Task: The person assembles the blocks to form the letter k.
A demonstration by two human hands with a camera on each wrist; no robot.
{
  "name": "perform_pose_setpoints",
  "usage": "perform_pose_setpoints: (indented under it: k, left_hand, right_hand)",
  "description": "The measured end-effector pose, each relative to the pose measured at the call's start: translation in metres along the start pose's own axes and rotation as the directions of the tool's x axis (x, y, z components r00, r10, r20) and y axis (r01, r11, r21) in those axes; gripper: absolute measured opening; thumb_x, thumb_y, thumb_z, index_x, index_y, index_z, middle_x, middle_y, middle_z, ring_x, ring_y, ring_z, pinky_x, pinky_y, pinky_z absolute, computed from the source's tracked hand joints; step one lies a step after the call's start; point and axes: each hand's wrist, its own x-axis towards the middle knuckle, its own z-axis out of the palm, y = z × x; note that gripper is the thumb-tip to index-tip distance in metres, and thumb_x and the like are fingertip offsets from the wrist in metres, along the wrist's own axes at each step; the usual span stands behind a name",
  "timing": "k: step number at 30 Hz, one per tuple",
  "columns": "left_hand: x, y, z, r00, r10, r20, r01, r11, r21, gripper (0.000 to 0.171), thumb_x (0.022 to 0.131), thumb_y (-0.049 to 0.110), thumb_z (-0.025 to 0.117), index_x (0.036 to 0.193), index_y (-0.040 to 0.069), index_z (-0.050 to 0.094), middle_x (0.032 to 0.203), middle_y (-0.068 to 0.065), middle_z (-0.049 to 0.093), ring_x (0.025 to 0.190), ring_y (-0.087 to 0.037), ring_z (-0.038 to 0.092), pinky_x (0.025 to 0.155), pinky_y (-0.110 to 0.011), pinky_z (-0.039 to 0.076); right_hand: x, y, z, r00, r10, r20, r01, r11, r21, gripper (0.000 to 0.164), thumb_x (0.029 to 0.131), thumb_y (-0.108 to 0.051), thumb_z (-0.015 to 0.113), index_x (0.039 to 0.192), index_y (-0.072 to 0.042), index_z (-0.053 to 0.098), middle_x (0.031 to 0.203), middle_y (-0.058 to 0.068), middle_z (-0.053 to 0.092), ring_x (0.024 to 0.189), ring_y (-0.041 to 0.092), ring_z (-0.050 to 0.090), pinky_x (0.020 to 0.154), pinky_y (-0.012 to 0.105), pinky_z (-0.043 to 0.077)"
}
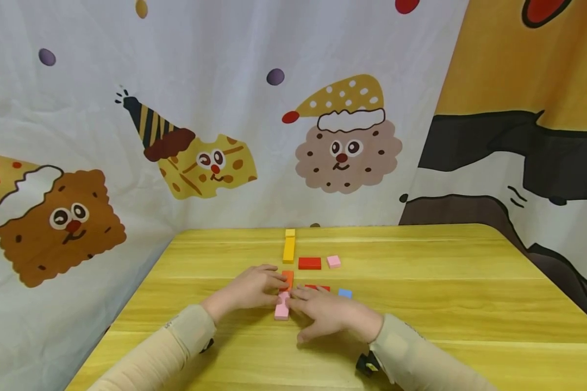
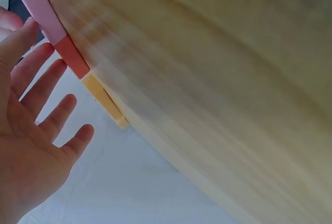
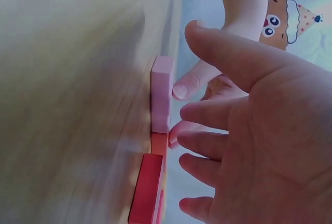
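A pink block point(image 1: 281, 313) and an orange block point(image 1: 288, 277) lie end to end in a line on the table. My left hand point(image 1: 255, 288) is at the line's left side, its fingertips at the orange block and its thumb beside the pink block point(image 3: 162, 97). From the right, my right hand point(image 1: 329, 310) reaches over with spread fingers, the tips near the pink block. Neither hand curls round a block. In the left wrist view, the left hand's fingers are extended alongside the pink block point(image 2: 42, 10) and orange block point(image 2: 72, 58).
Farther back, a long yellow block point(image 1: 288, 252) and a small yellow block point(image 1: 290, 233) continue the line. To the right lie a red block point(image 1: 310, 263), a small pink block point(image 1: 333, 262), another red block point(image 1: 324, 288), partly hidden by the right hand, and a blue block point(image 1: 344, 293).
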Motion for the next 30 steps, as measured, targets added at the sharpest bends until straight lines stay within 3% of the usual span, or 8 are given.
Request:
perform_pose_setpoints:
  k: [20,30]
  left_hand:
    - [-0.002,0.000,0.002,0.999,-0.035,0.000,0.035,0.999,-0.003,0.039,0.092,0.033,0.066,0.125,0.014,0.067,0.131,-0.002,0.061,0.130,-0.035,0.045,0.105,-0.052,0.036]
    - [0.011,-0.005,-0.013,0.998,-0.063,-0.009,0.063,0.997,-0.047,0.049,0.091,0.034,0.067,0.133,0.008,0.060,0.140,-0.012,0.053,0.132,-0.035,0.043,0.106,-0.055,0.033]
  right_hand:
    - [0.010,0.006,-0.003,0.999,0.046,0.022,-0.046,0.999,0.009,0.077,0.088,-0.052,0.064,0.150,-0.013,0.039,0.157,0.007,0.028,0.145,0.027,0.021,0.111,0.061,0.017]
    - [0.010,0.008,0.001,1.000,0.028,0.000,-0.028,0.998,0.049,0.074,0.089,-0.051,0.065,0.148,-0.013,0.042,0.155,0.007,0.032,0.143,0.023,0.025,0.111,0.060,0.019]
